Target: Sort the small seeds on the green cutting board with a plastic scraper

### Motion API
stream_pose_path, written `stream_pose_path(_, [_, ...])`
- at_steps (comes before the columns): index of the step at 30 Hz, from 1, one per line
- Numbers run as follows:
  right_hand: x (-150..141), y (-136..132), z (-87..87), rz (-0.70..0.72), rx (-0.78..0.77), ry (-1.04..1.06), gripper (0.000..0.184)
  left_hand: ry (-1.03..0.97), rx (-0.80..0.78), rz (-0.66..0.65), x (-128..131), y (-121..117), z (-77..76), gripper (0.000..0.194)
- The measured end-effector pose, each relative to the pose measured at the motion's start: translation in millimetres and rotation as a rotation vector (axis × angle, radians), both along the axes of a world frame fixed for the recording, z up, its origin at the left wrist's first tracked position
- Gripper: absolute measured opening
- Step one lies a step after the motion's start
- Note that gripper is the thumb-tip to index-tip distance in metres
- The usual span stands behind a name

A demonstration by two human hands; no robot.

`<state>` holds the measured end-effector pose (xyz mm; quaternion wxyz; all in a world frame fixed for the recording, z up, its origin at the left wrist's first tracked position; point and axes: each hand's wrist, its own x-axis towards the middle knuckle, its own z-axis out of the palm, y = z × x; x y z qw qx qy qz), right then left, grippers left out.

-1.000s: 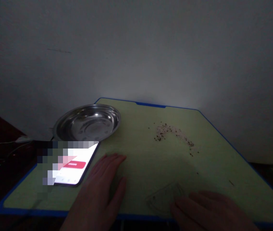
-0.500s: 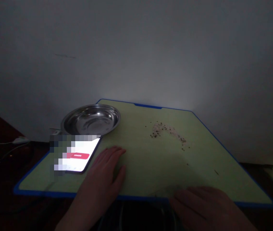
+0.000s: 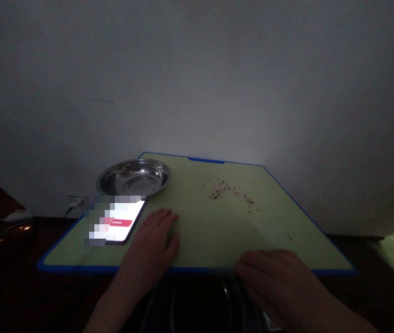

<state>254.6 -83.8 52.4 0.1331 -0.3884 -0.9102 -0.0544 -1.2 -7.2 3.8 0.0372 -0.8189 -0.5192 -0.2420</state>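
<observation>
My left hand [image 3: 151, 240] lies on the green tabletop [image 3: 197, 240] beside the phone [image 3: 124, 223], palm down, fingers stretched out, holding nothing. At the table's front edge, my right hand [image 3: 276, 273] is curled with its fingers together, pointing left; whatever is under or inside them is hidden. Beyond both hands, a scatter of dark specks and pale crumbs [image 3: 230, 188] lies in a curved band. A small dark sliver [image 3: 290, 237] rests farther right. Below the front edge, between the hands, is a dark thing with a curved, shiny rim [image 3: 227, 296].
A shiny steel basin [image 3: 134, 178] stands at the back left, just behind the lit phone. Blue trim [image 3: 297, 203] runs round the table. A grey wall [image 3: 204, 83] rises behind it. White cables and a plug [image 3: 18, 215] lie at far left.
My right hand has shifted a little left and up in view, its fingers more gathered at the front edge. My left hand stays beside the phone. The whole view has shifted slightly.
</observation>
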Motion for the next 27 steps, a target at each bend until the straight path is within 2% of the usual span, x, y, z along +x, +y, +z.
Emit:
stream_pose_path(6, [5.4,1.4,2.4,-0.065,-0.013,0.025,0.023,0.029,0.02,-0.005,0.9,-0.2,3.3,0.035])
stream_pose_path(11, [24.4,0.2,18.2,-0.182,-0.081,0.186,0.02,0.042,0.021,0.001,0.8,0.2,3.8,0.035])
stream_pose_path(14, [43.5,-1.8,29.8,-0.295,-0.089,0.325,0.018,0.041,0.017,0.006,-0.1,2.9,0.5,0.037])
stream_pose_path(17, [73.0,5.3,33.0,-0.465,-0.042,0.453,0.019,0.043,0.005,0.02,-0.8,7.8,-4.9,0.04])
stream_pose_path(19, [98.2,17.5,28.2,-0.586,-0.033,0.557,0.023,0.049,-0.007,0.034,-1.2,11.0,-8.4,0.042])
stream_pose_path(23, [144.4,48.6,6.6,-0.671,-0.113,0.667,0.025,0.072,-0.026,0.052,-2.3,14.6,-10.7,0.045])
stream_pose_path(27, [161.5,68.0,-16.0,-0.774,-0.254,0.708,0.023,0.101,-0.036,0.049,-1.2,17.1,-5.6,0.047])
